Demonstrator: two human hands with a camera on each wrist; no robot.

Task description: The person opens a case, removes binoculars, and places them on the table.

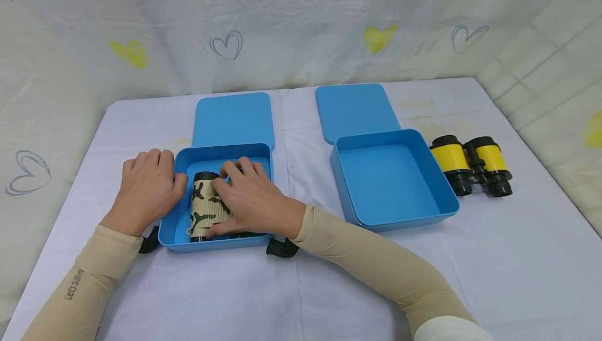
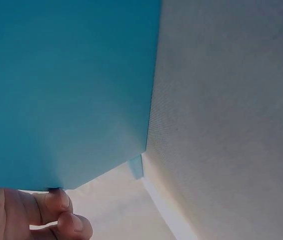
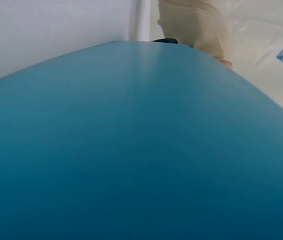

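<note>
In the head view, camouflage-patterned binoculars (image 1: 199, 206) lie inside the left blue box (image 1: 213, 246). My right hand (image 1: 256, 202) reaches over the box's right side and grips the binoculars, its fingers bent over their far side and the thumb at the near end. Part of the binoculars is hidden under that hand. My left hand (image 1: 149, 190) holds the box's left wall, thumb over the rim. Bent fingers (image 2: 59, 201) show at the box edge in the left wrist view. A blue wall (image 3: 136, 140) fills most of the right wrist view, hiding the right fingers.
Behind the left box lies a blue lid (image 1: 233, 121). To the right stands a second blue box (image 1: 395, 184) with nothing in it, another lid (image 1: 357, 111) behind it. Yellow and black binoculars (image 1: 475, 166) lie beside its right wall. White cloth (image 1: 211, 299) covers the table.
</note>
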